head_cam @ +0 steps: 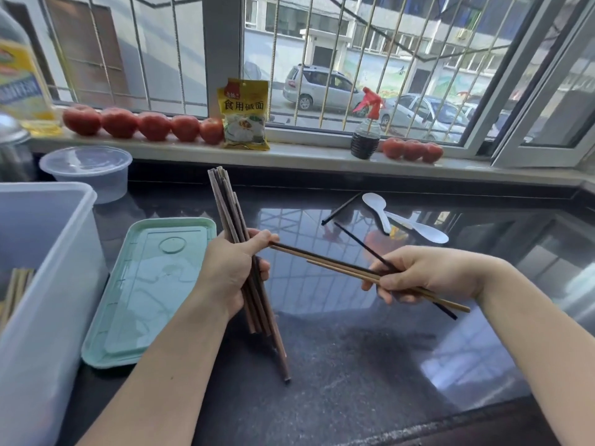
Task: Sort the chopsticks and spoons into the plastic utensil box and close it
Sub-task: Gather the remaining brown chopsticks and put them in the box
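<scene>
The left hand (pixel 230 272) had its fingers curled tight round a bundle of brown chopsticks (pixel 235 239), held nearly upright, the lowest tip reaching the dark countertop (pixel 354 365). The right hand (pixel 428 272) pinched a few more chopsticks (pixel 325 260), brown ones and a black one, their far ends pointing toward the left thumb.

So gathering was well under way but sorting looked barely begun. The translucent plastic utensil box (pixel 58 278) stood at the left edge, open, with some chopsticks (pixel 16 291) apparently already inside. Its green lid (pixel 151 284) lay flat just beside it. One black chopstick (pixel 341 209) and two white plastic spoons (pixel 402 220) lay near the window, untouched. Closing remained undone.
</scene>
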`<state>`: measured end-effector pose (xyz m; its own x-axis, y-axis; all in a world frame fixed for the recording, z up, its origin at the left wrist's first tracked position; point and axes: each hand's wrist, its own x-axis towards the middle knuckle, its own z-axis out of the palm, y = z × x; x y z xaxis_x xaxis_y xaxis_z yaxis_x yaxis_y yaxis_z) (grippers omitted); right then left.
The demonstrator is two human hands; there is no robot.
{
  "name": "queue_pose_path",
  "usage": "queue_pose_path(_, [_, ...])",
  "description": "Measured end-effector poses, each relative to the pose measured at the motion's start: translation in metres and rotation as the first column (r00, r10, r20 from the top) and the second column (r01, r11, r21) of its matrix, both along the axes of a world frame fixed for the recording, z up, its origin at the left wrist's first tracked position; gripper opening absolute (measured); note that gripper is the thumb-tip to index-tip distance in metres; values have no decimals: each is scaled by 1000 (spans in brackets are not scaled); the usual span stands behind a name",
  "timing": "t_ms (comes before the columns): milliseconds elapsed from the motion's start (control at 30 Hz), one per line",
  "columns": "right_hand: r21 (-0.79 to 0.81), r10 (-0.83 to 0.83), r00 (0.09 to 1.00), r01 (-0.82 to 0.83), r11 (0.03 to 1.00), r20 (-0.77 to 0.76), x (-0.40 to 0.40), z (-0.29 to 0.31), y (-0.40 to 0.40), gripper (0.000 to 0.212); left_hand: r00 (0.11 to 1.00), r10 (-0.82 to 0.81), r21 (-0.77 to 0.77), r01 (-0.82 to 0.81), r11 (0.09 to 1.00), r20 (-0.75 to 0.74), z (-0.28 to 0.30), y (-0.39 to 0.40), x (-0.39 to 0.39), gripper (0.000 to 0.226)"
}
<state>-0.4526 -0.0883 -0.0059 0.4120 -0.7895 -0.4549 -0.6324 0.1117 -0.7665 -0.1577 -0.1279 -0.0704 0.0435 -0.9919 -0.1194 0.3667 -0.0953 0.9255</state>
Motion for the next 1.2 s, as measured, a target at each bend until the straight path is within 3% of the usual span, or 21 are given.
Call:
queue_pose_path(133, [-87, -62, 998, 60, 994, -20, -10, 8, -4, 18, 1000, -3, -53, 2, 999, -25, 3, 3, -7, 14])
queue_pose_path(233, [-104, -158, 987, 154, 983, -34, -23, 8, -5, 20, 951, 213, 9, -216, 976, -224, 3, -8, 2, 11])
queue_pose_path(300, [-145, -337, 939, 342, 928, 64, -32, 0, -10, 22, 874, 320, 97, -307, 947, -366, 1, -17, 14, 13])
queue_pose_path(367, [-164, -527, 799, 584, 795, 290, -26, -10, -18, 31, 840, 328, 126, -304, 944, -431, -1, -17, 15, 12])
queue_pose_path(400, [-129, -569, 710, 665, 736, 414, -14, -14, -21, 35, 848, 300, 118, -276, 954, -438, 0, -14, 11, 11])
queue_pose_path(467, [-42, -556, 602, 699, 714, 573, 25, -16, -22, 38, 883, 203, 77, -189, 979, -424, 3, -6, -4, 16])
queue_pose_path(567, [-25, -513, 580, 678, 735, 633, 88, -8, -30, 38, 948, 22, -34, -34, 999, -319, 7, 6, -18, 18])
queue_pose_path(667, [-46, -534, 458, 787, 615, 710, 123, 11, -47, 40, 980, -171, -63, 165, 984, -104, 8, 16, -18, 20])
queue_pose_path(733, [-178, -517, 485, 828, 532, 705, 129, 28, -57, 47, 975, -210, -50, 207, 977, -71, 8, 18, -18, 19])
queue_pose_path(833, [-305, -442, 520, 828, 470, 731, 127, 53, -62, 40, 997, -13, -218, -4, 976, -80, 15, 15, -12, 10])
queue_pose_path(933, [-302, -258, 471, 813, 498, 844, 122, 52, -55, 27, 995, 79, -527, -103, 844, -68, 25, 21, -1, 12])
queue_pose_path(1000, [-374, -218, 536, 775, 509, 815, 119, 27, -49, 20, 990, 136, -663, -90, 743, 18, 33, 27, 2, 11])
queue_pose_path(1100, [-377, -331, 614, 740, 557, 717, 122, -24, -42, 13, 959, 222, -709, -32, 704, 178, 30, 26, -5, 12])
queue_pose_path(1200, [-324, -473, 679, 707, 629, 562, 126, -66, -35, 16, 884, 197, -623, 128, 771, 425, 15, 28, -22, 15])
